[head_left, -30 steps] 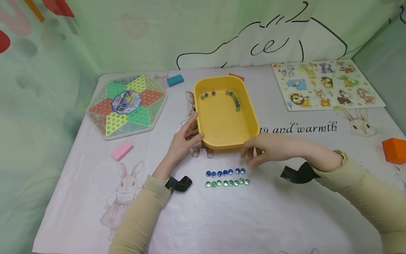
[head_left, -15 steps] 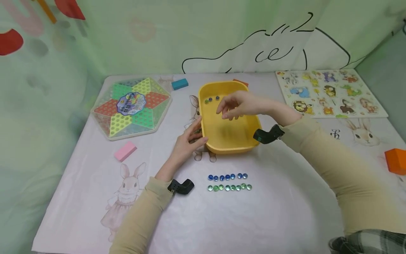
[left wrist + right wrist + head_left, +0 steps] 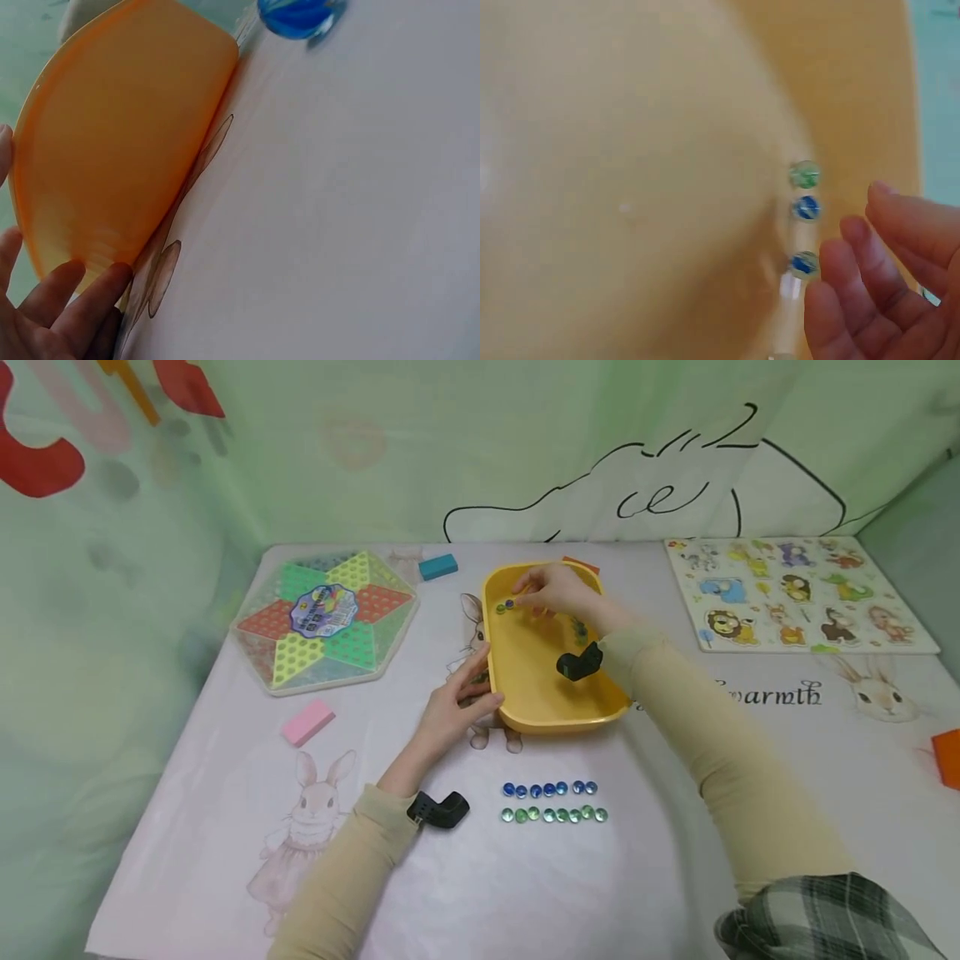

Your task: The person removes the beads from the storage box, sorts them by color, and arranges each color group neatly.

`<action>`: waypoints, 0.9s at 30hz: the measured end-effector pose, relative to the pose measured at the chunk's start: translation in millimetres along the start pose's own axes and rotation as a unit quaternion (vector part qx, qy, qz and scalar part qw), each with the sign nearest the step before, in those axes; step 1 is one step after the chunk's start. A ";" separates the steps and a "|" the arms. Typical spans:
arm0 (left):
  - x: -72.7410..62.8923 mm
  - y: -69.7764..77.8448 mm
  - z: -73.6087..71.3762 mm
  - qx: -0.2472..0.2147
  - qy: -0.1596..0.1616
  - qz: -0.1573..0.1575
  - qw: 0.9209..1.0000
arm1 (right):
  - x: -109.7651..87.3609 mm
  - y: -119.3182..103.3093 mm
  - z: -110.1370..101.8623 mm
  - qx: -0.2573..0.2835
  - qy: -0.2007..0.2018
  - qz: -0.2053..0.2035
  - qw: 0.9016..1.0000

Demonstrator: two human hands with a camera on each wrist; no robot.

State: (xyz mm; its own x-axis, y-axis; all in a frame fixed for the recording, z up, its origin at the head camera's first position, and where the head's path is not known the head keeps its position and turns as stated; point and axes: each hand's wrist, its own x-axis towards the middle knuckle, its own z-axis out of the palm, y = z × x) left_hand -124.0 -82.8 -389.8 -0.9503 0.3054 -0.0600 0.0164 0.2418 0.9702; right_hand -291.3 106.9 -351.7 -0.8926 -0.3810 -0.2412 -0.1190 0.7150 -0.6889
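Observation:
A yellow plastic tub (image 3: 561, 725) stands on the table. My left hand (image 3: 448, 703) rests its fingertips against the tub's outer left wall, also seen in the left wrist view. Inside the tub, my right hand (image 3: 561, 590) reaches toward the far left corner, fingers slightly bent and spread. In the right wrist view, its fingertips are right beside a blue marble (image 3: 804, 263). Another blue marble (image 3: 807, 208) and a green marble (image 3: 805, 175) lie along the wall. More marbles (image 3: 580, 631) are partly hidden behind the right arm.
In front of the tub lie a row of blue marbles (image 3: 536, 791) and a row of green marbles (image 3: 549, 816). A Chinese checkers board (image 3: 326, 622), pink block (image 3: 308, 722) and teal block (image 3: 438, 567) are left. An animal puzzle board (image 3: 802, 596) and orange block (image 3: 947, 758) are right.
My right hand has moved from the tub's near right corner, over its inside, to the marbles at the far left. The left hand stays at the tub's wall. The head view has shifted slightly.

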 end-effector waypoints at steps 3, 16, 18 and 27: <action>0.5 0.2 2.9 -0.005 0.004 -0.001 1.000 | 5.4 3.9 4.5 -0.024 0.011 0.010 1.000; 13.5 -30.3 7.8 -0.013 0.025 0.023 0.999 | 7.1 -3.1 16.6 -0.149 0.033 0.028 0.988; 13.4 -31.0 7.5 -0.011 0.027 0.024 0.999 | 7.0 -2.5 16.5 -0.149 0.030 0.030 0.988; 12.6 -31.0 4.3 -0.011 0.027 0.015 0.999 | -1.7 -6.2 3.5 -0.113 0.002 0.006 0.994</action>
State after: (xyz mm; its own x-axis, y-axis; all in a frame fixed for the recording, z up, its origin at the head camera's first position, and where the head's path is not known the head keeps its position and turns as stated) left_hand -135.1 -82.5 -421.6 -0.9650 0.2616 -0.0182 0.0393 0.2128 0.9763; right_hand -287.5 101.1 -349.4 -0.8960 -0.3700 -0.2454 -0.2029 0.8329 -0.5149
